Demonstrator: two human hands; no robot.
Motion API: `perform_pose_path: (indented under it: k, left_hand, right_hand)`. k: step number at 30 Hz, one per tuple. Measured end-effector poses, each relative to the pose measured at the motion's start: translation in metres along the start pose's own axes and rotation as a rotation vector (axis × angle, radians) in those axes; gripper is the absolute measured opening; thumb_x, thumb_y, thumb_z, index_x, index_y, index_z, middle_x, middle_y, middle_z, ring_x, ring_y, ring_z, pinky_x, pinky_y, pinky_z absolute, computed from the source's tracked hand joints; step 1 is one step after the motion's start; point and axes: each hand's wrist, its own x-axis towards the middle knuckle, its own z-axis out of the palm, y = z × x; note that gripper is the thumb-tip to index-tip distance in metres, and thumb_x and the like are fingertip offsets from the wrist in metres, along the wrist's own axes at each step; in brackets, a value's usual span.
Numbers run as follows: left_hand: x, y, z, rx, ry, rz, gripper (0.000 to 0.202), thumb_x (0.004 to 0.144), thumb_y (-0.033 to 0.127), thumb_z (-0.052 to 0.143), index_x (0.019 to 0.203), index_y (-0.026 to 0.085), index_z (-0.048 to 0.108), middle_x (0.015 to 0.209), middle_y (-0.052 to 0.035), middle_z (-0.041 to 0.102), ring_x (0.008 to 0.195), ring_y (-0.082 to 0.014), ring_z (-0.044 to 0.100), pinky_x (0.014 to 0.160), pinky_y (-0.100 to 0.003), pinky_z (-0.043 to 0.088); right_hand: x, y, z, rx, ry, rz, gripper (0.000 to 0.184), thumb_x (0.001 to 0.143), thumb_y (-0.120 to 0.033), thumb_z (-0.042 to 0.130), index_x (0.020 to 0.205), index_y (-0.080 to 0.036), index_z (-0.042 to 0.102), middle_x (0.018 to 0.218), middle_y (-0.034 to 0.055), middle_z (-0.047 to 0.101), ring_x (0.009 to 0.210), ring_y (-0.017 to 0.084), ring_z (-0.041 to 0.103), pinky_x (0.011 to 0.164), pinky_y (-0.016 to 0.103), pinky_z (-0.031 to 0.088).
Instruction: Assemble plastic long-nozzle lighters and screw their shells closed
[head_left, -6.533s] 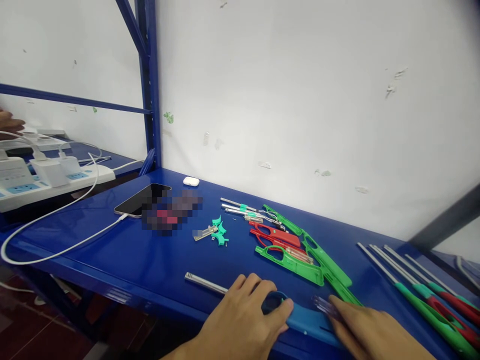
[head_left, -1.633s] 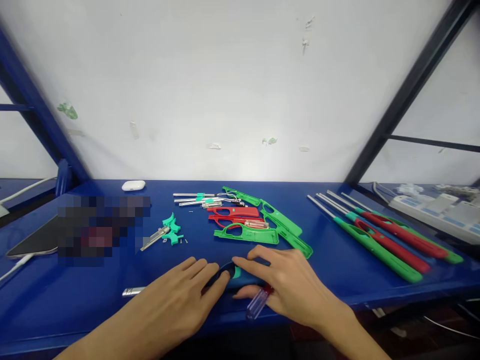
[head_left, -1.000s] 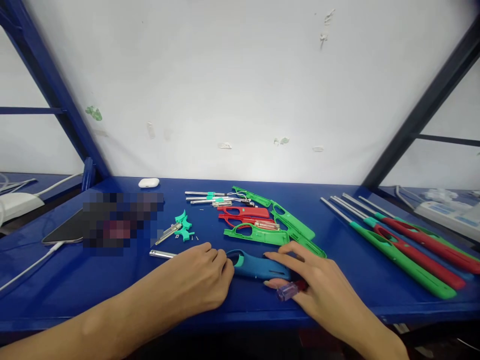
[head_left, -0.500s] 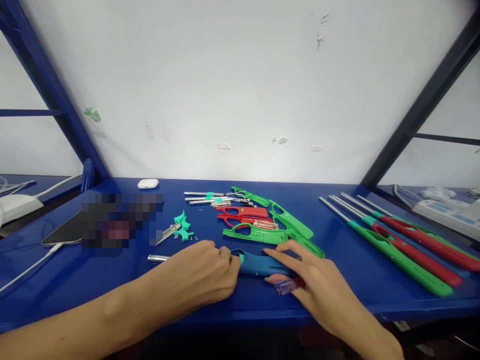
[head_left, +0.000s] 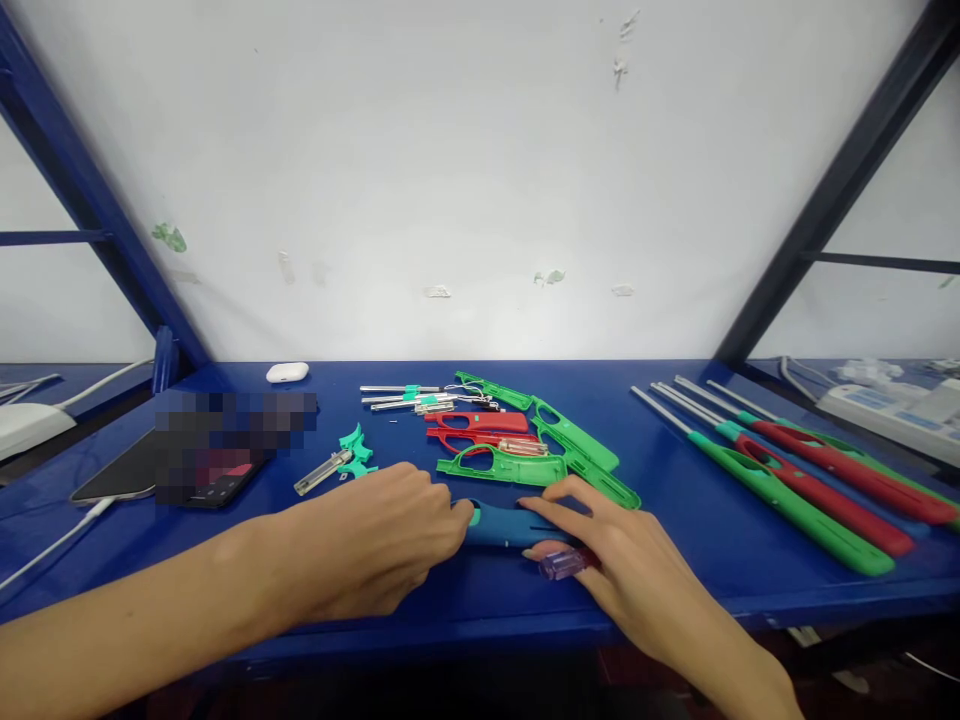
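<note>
Lighter, front hidden | left hand curled around it | right hand pinching it, half-covered purple handle

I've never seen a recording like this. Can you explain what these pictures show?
No machine here: a person works barehanded, and one head-worn camera, looking forward and down, takes every picture. The left hand is closed around one end of a blue handle; the right hand touches its other end and holds a purple-handled tool. On the blue table lie green shells, red shells, metal tubes, turquoise parts, a phone and apparently long lighters.
</note>
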Motion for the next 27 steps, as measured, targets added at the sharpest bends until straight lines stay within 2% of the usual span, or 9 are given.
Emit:
perform_pose_path:
  k: [3, 6, 9, 13, 19, 24, 27]
  left_hand:
    - [0.003, -0.001, 0.003, -0.013, 0.046, -0.028, 0.014, 0.086, 0.012, 0.074, 0.082, 0.019, 0.063, 0.076, -0.0029, 0.068, 0.053, -0.0212, 0.061, 0.043, -0.039, 0.026]
    - [0.001, 0.0, 0.014, -0.021, 0.103, -0.074, 0.007, 0.091, 0.014, 0.07, 0.091, 0.019, 0.065, 0.076, -0.0033, 0.068, 0.052, -0.0201, 0.06, 0.045, -0.036, 0.028]
    - [-0.003, 0.0, 0.025, 0.004, 0.145, -0.127, 0.007, 0.095, 0.014, 0.065, 0.099, 0.019, 0.064, 0.074, -0.0022, 0.065, 0.052, -0.0225, 0.061, 0.046, -0.036, 0.031]
    - [-0.01, -0.003, 0.03, -0.041, 0.164, -0.155, 0.008, 0.098, 0.014, 0.062, 0.1, 0.021, 0.058, 0.072, 0.0002, 0.065, 0.053, -0.0245, 0.063, 0.048, -0.037, 0.035]
    - [-0.021, -0.009, 0.032, -0.283, 0.145, -0.192, 0.01, 0.106, 0.014, 0.05, 0.102, 0.022, 0.055, 0.077, 0.0014, 0.068, 0.059, -0.0207, 0.067, 0.054, -0.034, 0.037]
    - [-0.031, -0.016, 0.036, -0.461, 0.137, -0.306, 0.015, 0.11, 0.023, 0.044, 0.115, 0.023, 0.059, 0.083, -0.0003, 0.07, 0.066, -0.0211, 0.068, 0.058, -0.031, 0.04]
    - [-0.035, -0.021, 0.035, -0.6, 0.164, -0.371, 0.021, 0.112, 0.029, 0.041, 0.118, 0.025, 0.061, 0.091, -0.0014, 0.071, 0.077, -0.0212, 0.07, 0.067, -0.03, 0.045]
  right_hand:
    - [-0.001, -0.001, 0.001, -0.03, 0.031, -0.009, 0.053, 0.099, -0.013, 0.053, 0.147, -0.033, 0.06, 0.141, 0.0077, 0.064, 0.1, 0.026, 0.078, 0.081, 0.043, 0.064]
    - [-0.001, -0.001, 0.004, -0.042, 0.065, -0.008, 0.05, 0.099, -0.016, 0.057, 0.145, -0.035, 0.061, 0.14, 0.0063, 0.065, 0.098, 0.026, 0.078, 0.078, 0.042, 0.064]
    - [0.0, 0.0, 0.006, -0.047, 0.087, 0.0, 0.045, 0.101, -0.025, 0.061, 0.144, -0.037, 0.061, 0.139, 0.0042, 0.066, 0.095, 0.027, 0.079, 0.076, 0.044, 0.065]
    - [0.0, 0.0, 0.008, -0.055, 0.106, 0.017, 0.041, 0.104, -0.036, 0.061, 0.144, -0.039, 0.06, 0.138, 0.0022, 0.066, 0.091, 0.027, 0.079, 0.073, 0.047, 0.065]
    - [0.001, -0.001, 0.008, -0.028, 0.125, 0.037, 0.044, 0.105, -0.04, 0.061, 0.148, -0.044, 0.055, 0.141, 0.002, 0.067, 0.096, 0.026, 0.079, 0.079, 0.046, 0.064]
    - [0.002, -0.002, 0.008, 0.026, 0.161, 0.061, 0.047, 0.104, -0.041, 0.062, 0.15, -0.045, 0.052, 0.131, 0.0015, 0.07, 0.094, 0.027, 0.077, 0.076, 0.045, 0.063]
    - [0.002, -0.004, 0.006, 0.064, 0.172, 0.07, 0.052, 0.102, -0.041, 0.064, 0.152, -0.045, 0.049, 0.13, 0.0021, 0.071, 0.097, 0.028, 0.077, 0.077, 0.045, 0.063]
